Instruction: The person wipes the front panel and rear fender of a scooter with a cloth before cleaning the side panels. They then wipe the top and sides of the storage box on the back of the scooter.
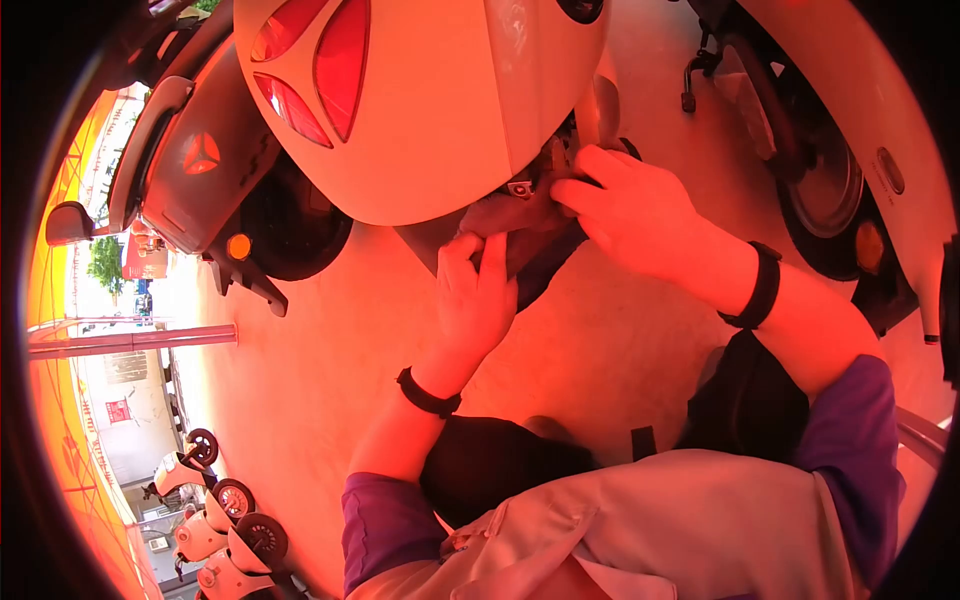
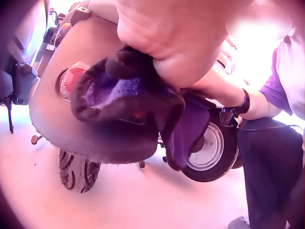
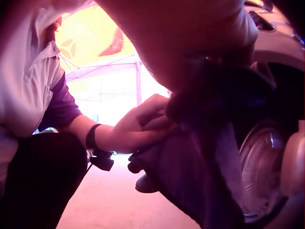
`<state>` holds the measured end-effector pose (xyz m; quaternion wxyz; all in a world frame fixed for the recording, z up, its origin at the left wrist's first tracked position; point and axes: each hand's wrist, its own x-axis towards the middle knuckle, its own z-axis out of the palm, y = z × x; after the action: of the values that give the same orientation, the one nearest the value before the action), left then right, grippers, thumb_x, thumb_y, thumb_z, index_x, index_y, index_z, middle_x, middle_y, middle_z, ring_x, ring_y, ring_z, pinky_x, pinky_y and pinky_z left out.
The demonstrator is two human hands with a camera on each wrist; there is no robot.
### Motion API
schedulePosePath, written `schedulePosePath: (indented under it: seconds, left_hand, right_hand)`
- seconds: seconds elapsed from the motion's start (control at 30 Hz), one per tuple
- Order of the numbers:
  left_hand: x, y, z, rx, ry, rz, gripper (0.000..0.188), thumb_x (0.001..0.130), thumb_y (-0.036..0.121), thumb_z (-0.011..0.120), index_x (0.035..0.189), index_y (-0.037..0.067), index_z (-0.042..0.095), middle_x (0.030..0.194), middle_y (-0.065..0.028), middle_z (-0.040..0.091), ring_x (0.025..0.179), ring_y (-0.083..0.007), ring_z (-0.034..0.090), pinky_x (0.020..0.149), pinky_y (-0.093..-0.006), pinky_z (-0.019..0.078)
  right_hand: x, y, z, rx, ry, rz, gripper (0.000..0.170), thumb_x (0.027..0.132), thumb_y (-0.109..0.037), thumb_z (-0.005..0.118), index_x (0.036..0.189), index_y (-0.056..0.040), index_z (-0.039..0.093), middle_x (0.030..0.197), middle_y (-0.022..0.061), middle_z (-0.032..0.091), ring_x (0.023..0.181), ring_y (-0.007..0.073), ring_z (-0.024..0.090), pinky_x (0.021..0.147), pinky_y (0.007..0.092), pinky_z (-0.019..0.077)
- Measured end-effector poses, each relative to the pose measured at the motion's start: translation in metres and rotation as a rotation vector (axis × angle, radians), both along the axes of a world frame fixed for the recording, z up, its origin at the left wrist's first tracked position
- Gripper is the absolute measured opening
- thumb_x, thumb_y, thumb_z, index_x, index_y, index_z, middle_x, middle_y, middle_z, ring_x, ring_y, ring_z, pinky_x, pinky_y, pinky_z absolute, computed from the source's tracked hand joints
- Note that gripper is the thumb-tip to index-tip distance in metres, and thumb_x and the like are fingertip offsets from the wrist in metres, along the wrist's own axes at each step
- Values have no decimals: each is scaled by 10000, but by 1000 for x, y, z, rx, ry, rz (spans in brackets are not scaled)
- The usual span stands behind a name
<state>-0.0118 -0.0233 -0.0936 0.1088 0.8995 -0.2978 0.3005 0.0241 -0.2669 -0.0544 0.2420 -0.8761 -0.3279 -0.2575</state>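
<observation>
Both hands are on a dark cloth (image 1: 500,212) below the rear of a pale scooter (image 1: 420,110). The left hand (image 1: 476,295) pinches the cloth's near left part between thumb and fingers. To its right, the right hand (image 1: 635,215) grips the cloth's upper end with bent fingers, close to the scooter's exposed underside. In the left wrist view the cloth (image 2: 190,129) hangs in folds under the left hand (image 2: 171,38), beside a wheel. The right wrist view has the cloth (image 3: 181,176) draped below both hands; the right fingertips are in shadow there.
A dark scooter (image 1: 200,150) stands at the left, another vehicle (image 1: 885,170) at the right. A horizontal pole (image 1: 135,340) reaches in from the left edge. Several small scooters stand at the lower left. The person's dark-clad knees (image 1: 500,460) are close below the hands.
</observation>
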Motion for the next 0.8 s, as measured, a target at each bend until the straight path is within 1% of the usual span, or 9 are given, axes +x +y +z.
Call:
schedulePosePath:
  seconds: [0.13, 0.2, 0.3, 0.33, 0.4, 0.6, 0.63, 0.67, 0.8]
  left_hand:
    - [3, -11, 2, 40, -21, 1, 530, 686, -34, 680, 1210, -23, 598, 1132, -168, 470, 947, -317, 509, 763, -412, 474]
    - [5, -13, 3, 94, -41, -58, 530, 669, -7, 673, 1195, 19, 616, 1081, -131, 482, 883, -290, 519, 717, -396, 476]
    - [3, -11, -3, 198, -48, -151, 528, 668, 33, 672, 1194, 40, 623, 1066, -118, 484, 855, -284, 522, 706, -395, 479]
    - [1, -10, -4, 236, -45, -180, 528, 672, 46, 674, 1197, 40, 622, 1071, -122, 483, 856, -288, 521, 712, -398, 479]
    - [-5, -2, 2, 99, 29, -147, 542, 669, 55, 684, 1206, 23, 614, 1067, -127, 483, 887, -293, 523, 731, -393, 477]
    - [8, 17, 11, -55, -31, 2, 624, 692, 25, 668, 1296, -48, 530, 1097, -173, 460, 952, -324, 506, 775, -403, 470]
    - [13, 17, 8, -48, -55, 41, 639, 697, 15, 661, 1313, -59, 512, 1105, -182, 455, 958, -330, 502, 778, -408, 469]
    - [14, 19, 5, -67, 2, 18, 634, 753, -33, 575, 1374, -85, 459, 1204, -214, 441, 1045, -340, 481, 855, -425, 456]
    - [14, 10, 13, -91, 74, 18, 613, 743, -33, 571, 1348, -79, 489, 1200, -207, 443, 1043, -336, 477, 862, -421, 453]
  right_hand:
    - [2, 7, -20, 47, -15, 64, 230, 765, -85, 649, 988, -130, 622, 959, 49, 549, 811, 238, 631, 597, 374, 542]
    - [-2, 10, -32, 69, 6, 122, 200, 759, -91, 655, 955, -121, 628, 929, 41, 550, 793, 230, 631, 589, 376, 540]
    - [-9, 7, -61, -132, 287, 182, 158, 742, -105, 669, 895, -106, 631, 895, 43, 561, 769, 233, 632, 573, 389, 534]
    - [-11, 5, -49, -116, 269, 174, 149, 738, -113, 674, 881, -102, 632, 883, 44, 559, 761, 229, 630, 563, 381, 529]
    - [-12, -4, -17, -84, 227, 167, 135, 732, -128, 683, 853, -94, 633, 857, 46, 554, 746, 221, 625, 542, 363, 520]
    - [-1, 3, 17, 64, -269, 185, 262, 769, -152, 676, 1029, -117, 697, 843, 18, 521, 715, 164, 588, 511, 293, 488]
    - [2, 5, 17, 55, -244, 176, 313, 766, -142, 682, 1078, -134, 699, 848, 15, 520, 716, 163, 590, 507, 291, 491]
    - [5, 7, 17, 47, -219, 164, 367, 762, -132, 689, 1128, -152, 700, 852, 12, 518, 716, 161, 593, 503, 289, 493]
    - [3, 11, 13, 12, -174, 104, 465, 736, -123, 714, 1198, -164, 684, 870, 12, 529, 719, 168, 606, 507, 288, 506]
